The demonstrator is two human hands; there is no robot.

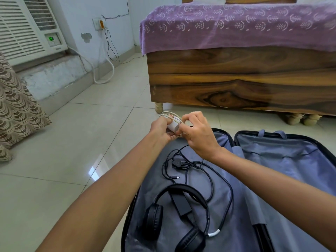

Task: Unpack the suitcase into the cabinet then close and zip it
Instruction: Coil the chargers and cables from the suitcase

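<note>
1. far left: brown and cream scallop-patterned curtain (pixel 16 110) hanging down to the pale glossy tiled floor (pixel 54 170).
2. upper left: white window air conditioner with slatted grille (pixel 25 28) on a rough ledge, green digits lit on its panel. white hose and dark wires run down the wall from a wall socket (pixel 99 24) just to its right.
3. left hand (pixel 162 129), fingers curled, grips a small white charger block with a cream cable coiled around it (pixel 172 122), held in the air over the far left corner of the suitcase.
4. right hand (pixel 197 133) touches the left hand and pinches the cable loops on top of the same charger between thumb and fingertips.
5. open black hard-shell suitcase with grey fabric lining (pixel 272 179) lies flat on the floor, both halves spread, below the hands.
6. in its left half: black over-ear headphones (pixel 174 220) near the bottom edge, a black rectangular laptop power brick (pixel 181 204) lying inside the headband arc, and its tangled black cable (pixel 200 171) with a white wrap near one end.
7. right half: only grey lining and straps visible.
8. upper right: dark wooden bed with turned pale legs (pixel 236 79), just beyond the suitcase, covered by a purple sheet with white leaf print (pixel 236 26).
9. no cabinet in view.
</note>
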